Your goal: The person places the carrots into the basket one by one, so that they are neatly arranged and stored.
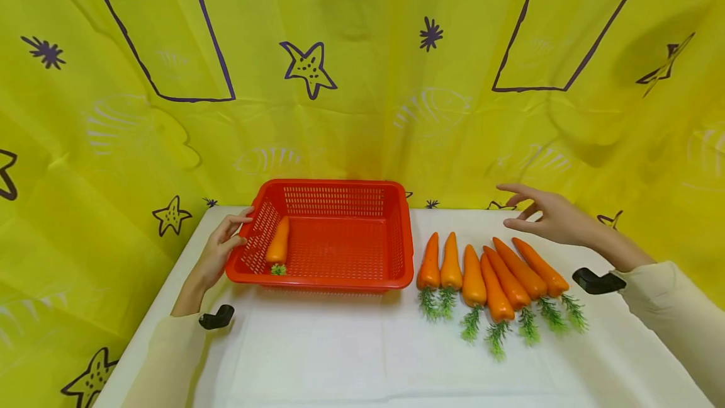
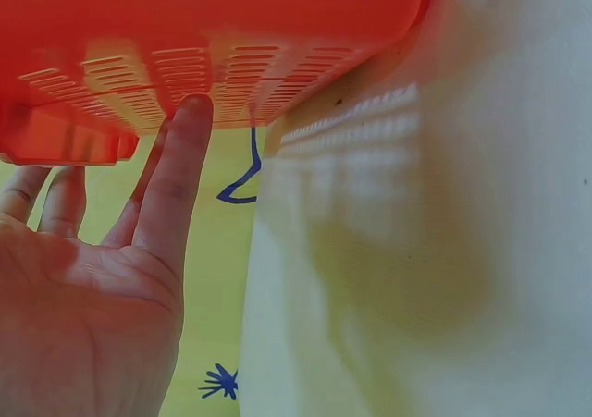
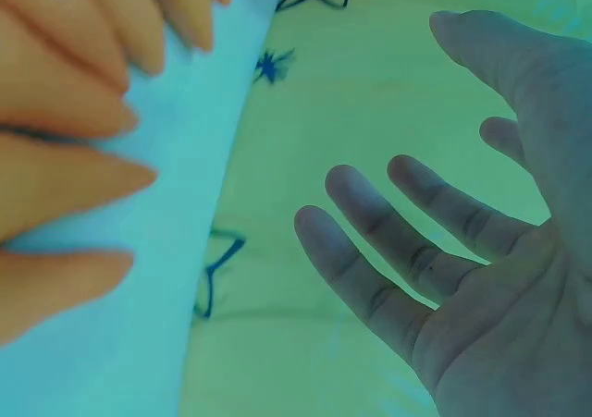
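A red plastic basket (image 1: pixel 320 281) with slotted walls stands on the white table. One orange carrot (image 1: pixel 278 242) with a small green top lies inside it, toward the left wall. My left hand (image 1: pixel 215 250) is at the basket's left side, its fingers extended against the slotted wall (image 2: pixel 231 70) and rim. To the right of the basket, several carrots (image 1: pixel 474 279) lie fanned in a row, tips away from me and leafy tops toward me. Above and behind the right end of that row hovers my right hand (image 1: pixel 552 216), fingers spread and holding nothing.
The white tabletop (image 1: pixel 317 351) runs in front of the basket and carrots. A yellow curtain (image 1: pixel 362 124) with dark star drawings hangs right behind the table's back edge and along the left side. A black device (image 1: pixel 598 281) sits at my right wrist.
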`<state>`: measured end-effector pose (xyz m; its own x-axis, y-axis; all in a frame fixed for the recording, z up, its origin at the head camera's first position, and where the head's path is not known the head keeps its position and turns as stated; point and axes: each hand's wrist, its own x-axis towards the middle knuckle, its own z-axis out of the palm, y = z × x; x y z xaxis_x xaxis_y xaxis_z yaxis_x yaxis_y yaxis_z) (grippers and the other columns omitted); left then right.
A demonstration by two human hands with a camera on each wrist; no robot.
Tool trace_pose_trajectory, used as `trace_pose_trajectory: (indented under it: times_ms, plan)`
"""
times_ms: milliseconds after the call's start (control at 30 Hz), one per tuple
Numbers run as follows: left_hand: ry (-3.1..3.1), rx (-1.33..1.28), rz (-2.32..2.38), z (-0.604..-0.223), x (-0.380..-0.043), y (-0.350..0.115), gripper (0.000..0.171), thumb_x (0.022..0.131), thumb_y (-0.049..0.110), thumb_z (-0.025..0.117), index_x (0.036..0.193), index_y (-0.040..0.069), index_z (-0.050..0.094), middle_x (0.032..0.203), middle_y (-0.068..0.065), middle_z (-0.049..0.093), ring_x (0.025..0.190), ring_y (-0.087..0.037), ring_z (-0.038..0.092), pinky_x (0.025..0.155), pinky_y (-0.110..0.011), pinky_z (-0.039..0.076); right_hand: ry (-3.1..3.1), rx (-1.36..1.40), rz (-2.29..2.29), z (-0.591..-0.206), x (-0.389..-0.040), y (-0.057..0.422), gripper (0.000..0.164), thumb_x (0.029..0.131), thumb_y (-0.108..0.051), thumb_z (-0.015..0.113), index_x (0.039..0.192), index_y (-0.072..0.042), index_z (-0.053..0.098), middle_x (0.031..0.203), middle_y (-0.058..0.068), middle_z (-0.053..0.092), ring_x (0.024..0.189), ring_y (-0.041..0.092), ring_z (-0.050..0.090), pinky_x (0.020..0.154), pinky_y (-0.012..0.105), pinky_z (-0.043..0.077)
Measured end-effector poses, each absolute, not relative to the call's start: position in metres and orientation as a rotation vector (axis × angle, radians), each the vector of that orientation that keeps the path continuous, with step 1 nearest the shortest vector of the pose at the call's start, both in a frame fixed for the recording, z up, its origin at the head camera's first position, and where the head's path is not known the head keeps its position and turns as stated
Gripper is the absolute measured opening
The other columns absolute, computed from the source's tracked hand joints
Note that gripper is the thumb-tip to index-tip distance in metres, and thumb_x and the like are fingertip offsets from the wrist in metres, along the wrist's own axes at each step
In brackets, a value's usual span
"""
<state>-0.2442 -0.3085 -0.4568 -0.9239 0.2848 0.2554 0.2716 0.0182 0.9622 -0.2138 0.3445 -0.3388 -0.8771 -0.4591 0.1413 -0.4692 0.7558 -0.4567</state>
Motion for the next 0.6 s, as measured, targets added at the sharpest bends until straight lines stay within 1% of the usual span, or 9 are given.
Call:
trace_pose_trajectory:
  times_ms: [200,400,467,600]
  plan:
    - [2.256,0.611,2.087,-0.456,-0.245,-0.308,0.033,0.102,-0.005,0.043,0.135,-0.009,0.045,0.167,-0.016,0.026,0.157,-0.030,0.011,0.089,-0.019,0.051,-2.971,0.681,0.749,-0.345,-0.203,0.369,0.069,0.095,-0.016,0.075,0.154,-0.004,0.041,0.124,0.022,0.065,0.086,0.019,0.071,0.069,0.029,0.057]
    - [2.247,0.599,2.098,-0.457,-0.245,-0.309,0.034,0.102,-0.005,0.043,0.136,-0.007,0.047,0.166,-0.011,0.031,0.157,-0.026,0.013,0.095,-0.018,0.049,-3.034,0.623,0.767,-0.350,-0.196,0.385,0.070,0.097,-0.019,0.073,0.155,-0.002,0.038,0.126,0.027,0.064,0.093,0.033,0.072,0.067,0.030,0.056]
    - [2.227,0.595,2.109,-0.459,-0.245,-0.310,0.034,0.103,-0.004,0.043,0.137,-0.007,0.046,0.166,-0.009,0.031,0.157,-0.023,0.014,0.097,-0.018,0.048,-3.078,0.603,0.833,-0.353,-0.196,0.389,0.071,0.098,-0.019,0.072,0.156,-0.001,0.035,0.129,0.030,0.061,0.097,0.038,0.071,0.068,0.031,0.057]
    - [2.195,0.607,2.133,-0.461,-0.247,-0.310,0.034,0.103,-0.003,0.044,0.137,-0.007,0.046,0.166,-0.010,0.030,0.156,-0.023,0.016,0.092,-0.019,0.049,-3.175,0.564,0.997,-0.361,-0.195,0.399,0.074,0.099,-0.018,0.069,0.157,0.002,0.028,0.135,0.038,0.051,0.101,0.042,0.069,0.070,0.039,0.060]
